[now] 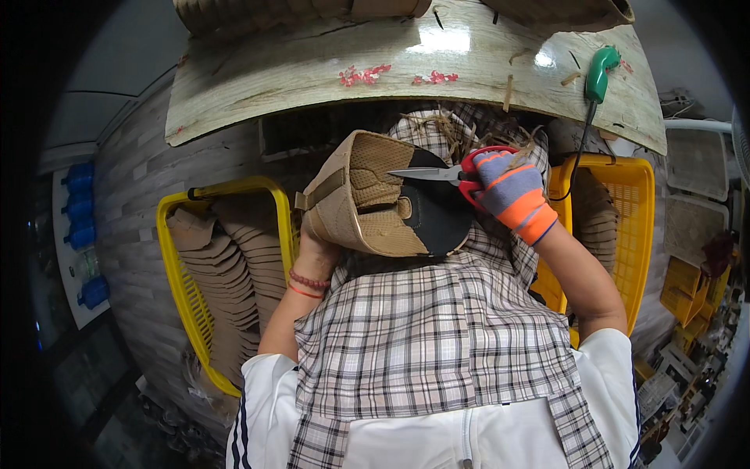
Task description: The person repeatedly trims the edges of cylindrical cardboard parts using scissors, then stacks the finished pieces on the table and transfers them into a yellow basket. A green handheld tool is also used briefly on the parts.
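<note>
White shirt (406, 442) and checked apron (391, 336) are closest, on the person's body. Past them is a shiny, pale table (289, 98) with red bits (364, 75) and a green tool (601, 76) on top. Grey boards make the floor (141, 184), and blue bottles (80, 207) stand far to the left. The left basket (250, 184) and right basket (639, 234), both yellow, hold brown pieces (215, 273). A black cord (578, 152) hangs across the right basket's edge. Over the lap is a tan and black piece (375, 199). The gloved right hand (509, 191) curls around red-handled scissors (430, 174), with the blades over the piece. It hides most of the left hand (315, 246), so I cannot tell how those fingers grip.
</note>
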Motion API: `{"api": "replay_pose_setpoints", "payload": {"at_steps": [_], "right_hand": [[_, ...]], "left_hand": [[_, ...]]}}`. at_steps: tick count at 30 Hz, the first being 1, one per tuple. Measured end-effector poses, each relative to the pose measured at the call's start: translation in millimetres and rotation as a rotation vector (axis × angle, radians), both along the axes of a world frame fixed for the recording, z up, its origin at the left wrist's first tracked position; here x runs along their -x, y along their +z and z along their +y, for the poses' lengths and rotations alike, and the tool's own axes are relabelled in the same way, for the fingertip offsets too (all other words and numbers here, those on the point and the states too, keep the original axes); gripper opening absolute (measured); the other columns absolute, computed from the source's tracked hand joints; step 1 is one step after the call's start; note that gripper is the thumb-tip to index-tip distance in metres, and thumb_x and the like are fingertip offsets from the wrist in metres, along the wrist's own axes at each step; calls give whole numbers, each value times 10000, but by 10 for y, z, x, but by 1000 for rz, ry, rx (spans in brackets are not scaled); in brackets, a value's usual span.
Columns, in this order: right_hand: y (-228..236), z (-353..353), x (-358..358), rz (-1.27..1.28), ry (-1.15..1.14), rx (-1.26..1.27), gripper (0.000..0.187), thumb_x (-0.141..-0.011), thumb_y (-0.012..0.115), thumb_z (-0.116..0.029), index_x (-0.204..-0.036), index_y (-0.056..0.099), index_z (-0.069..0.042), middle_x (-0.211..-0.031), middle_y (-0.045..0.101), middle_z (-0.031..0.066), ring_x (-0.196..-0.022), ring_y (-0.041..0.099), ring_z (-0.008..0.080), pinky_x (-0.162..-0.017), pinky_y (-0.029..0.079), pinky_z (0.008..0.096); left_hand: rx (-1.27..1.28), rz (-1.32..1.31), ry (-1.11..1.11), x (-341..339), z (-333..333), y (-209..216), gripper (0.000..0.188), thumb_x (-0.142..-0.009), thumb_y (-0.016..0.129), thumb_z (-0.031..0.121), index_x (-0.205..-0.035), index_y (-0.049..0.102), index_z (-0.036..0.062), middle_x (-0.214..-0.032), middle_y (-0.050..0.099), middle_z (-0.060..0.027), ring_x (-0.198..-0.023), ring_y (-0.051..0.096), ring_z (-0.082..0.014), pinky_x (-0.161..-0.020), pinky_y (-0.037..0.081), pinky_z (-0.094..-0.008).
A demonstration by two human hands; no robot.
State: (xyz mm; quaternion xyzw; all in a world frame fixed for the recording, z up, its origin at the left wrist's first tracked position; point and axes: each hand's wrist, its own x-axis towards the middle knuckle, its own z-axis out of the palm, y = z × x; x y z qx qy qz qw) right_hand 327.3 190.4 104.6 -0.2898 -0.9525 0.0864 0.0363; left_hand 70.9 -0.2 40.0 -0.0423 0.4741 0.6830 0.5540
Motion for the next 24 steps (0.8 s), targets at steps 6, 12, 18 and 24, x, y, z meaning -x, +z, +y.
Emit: {"api": "replay_pose_setpoints", "payload": {"at_steps": [6, 12, 18, 24], "right_hand": [[159, 14, 176, 183, 108, -30, 350, -673, 766, -260, -953, 614, -115, -850, 623, 101, -820, 606, 310, -692, 489, 416], [-43, 72, 62, -10, 13, -12, 348, -668, 773, -253, -948, 618, -115, -837, 630, 92, -803, 613, 313, -683, 490, 427], [187, 55, -134, 38, 34, 9, 406, -667, 766, -245, -1033, 639, -126, -892, 632, 58, -851, 594, 288, -716, 490, 407], [108, 51, -41, 49, 132, -117, 521, -665, 768, -315, -1112, 611, -99, -878, 621, 69, -851, 587, 289, -720, 489, 403]], "left_hand": [[-28, -74, -9, 22, -4, -93, 440, -874, 717, 200, -1245, 543, 39, -1134, 604, -69, -1004, 601, -201, -814, 537, -344], [-53, -50, -9, 17, -40, -101, 448, -873, 716, 198, -1251, 538, 36, -1137, 608, -72, -1020, 601, -208, -824, 536, -349], [-46, -31, -27, 48, -29, -147, 492, -854, 740, 218, -1253, 529, 24, -1158, 600, -71, -1040, 593, -211, -857, 524, -350], [-30, -37, -9, 103, -60, -273, 482, -857, 737, 204, -1256, 539, 21, -1151, 612, -84, -1043, 595, -218, -869, 520, -359]]}}
